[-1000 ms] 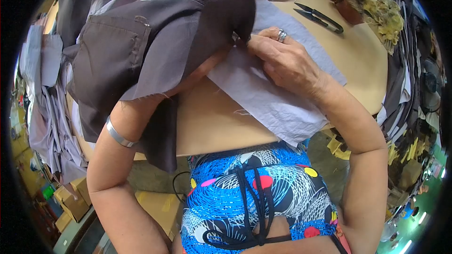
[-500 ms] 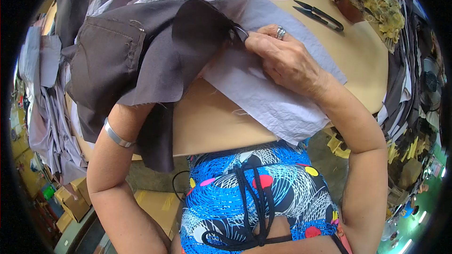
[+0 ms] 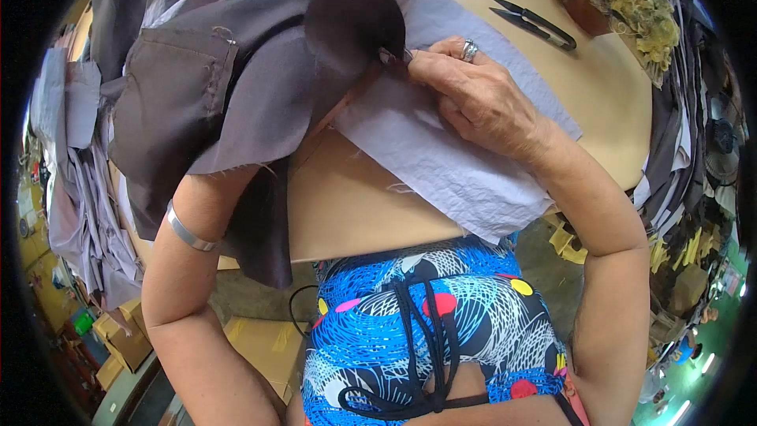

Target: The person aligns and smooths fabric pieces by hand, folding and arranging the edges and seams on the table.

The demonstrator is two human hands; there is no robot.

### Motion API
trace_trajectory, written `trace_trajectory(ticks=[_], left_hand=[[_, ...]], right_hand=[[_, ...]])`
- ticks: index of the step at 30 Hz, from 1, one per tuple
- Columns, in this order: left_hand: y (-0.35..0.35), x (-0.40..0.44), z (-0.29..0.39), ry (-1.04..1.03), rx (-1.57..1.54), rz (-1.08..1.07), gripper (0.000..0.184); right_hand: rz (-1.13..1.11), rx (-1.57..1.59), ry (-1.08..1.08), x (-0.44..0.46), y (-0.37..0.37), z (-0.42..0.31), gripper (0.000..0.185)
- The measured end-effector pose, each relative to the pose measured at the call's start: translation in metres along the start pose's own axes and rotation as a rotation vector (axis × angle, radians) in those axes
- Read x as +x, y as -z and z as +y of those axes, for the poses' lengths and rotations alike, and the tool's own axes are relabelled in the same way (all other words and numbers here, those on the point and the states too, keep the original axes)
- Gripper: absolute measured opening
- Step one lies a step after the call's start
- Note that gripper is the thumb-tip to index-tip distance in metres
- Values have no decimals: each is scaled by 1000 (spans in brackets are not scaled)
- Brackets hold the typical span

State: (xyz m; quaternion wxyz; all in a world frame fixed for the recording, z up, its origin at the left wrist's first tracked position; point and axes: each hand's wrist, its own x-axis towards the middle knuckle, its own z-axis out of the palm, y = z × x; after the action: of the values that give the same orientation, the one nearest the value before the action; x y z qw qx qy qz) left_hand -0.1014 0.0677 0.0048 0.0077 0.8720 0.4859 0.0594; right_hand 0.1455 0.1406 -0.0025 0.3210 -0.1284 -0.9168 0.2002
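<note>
A dark brown garment piece [image 3: 268, 102] with a stitched patch pocket [image 3: 177, 71] is draped over my left forearm [image 3: 209, 193], which wears a silver bracelet. My left hand is under this cloth, its fingers hidden; a narrow strip of skin shows along the cloth's edge. My right hand [image 3: 473, 91], with a ring, is closed at the right end of the raised dark cloth. Its thumb and fingertips pinch something small there that I cannot make out. Beneath the right hand lies a pale lavender cloth panel [image 3: 465, 166] with frayed edges.
Black thread snips [image 3: 535, 22] lie on the tan table [image 3: 371, 205] beyond my right hand. A brown container [image 3: 579, 12] with a yellowish tangle of threads [image 3: 631, 0] stands at the back right. More cloth [image 3: 79, 181] hangs at the left; cardboard boxes [image 3: 264, 347] sit below.
The dark cloth's right end has risen and folded over into a rounder flap. My left forearm has shifted slightly left. The right hand stays nearly in place, still closed.
</note>
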Motion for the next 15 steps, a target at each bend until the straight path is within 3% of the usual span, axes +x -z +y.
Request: trace_trajectory(ticks=[4, 8, 12, 15], left_hand=[[-7, -5, -7, 71, -266, -82, 50], [-13, -7, 0, 116, -286, 183, 39], [-13, -12, -4, 95, -341, 74, 41], [-17, -15, -8, 97, -422, -4, 43]], right_hand=[[-8, -49, 36, -2, -3, 3, 28], [-73, -171, 94, -2, -5, 3, 24], [-201, -222, 35, 1, 0, -7, 36], [-313, -297, 27, 3, 1, -9, 32]])
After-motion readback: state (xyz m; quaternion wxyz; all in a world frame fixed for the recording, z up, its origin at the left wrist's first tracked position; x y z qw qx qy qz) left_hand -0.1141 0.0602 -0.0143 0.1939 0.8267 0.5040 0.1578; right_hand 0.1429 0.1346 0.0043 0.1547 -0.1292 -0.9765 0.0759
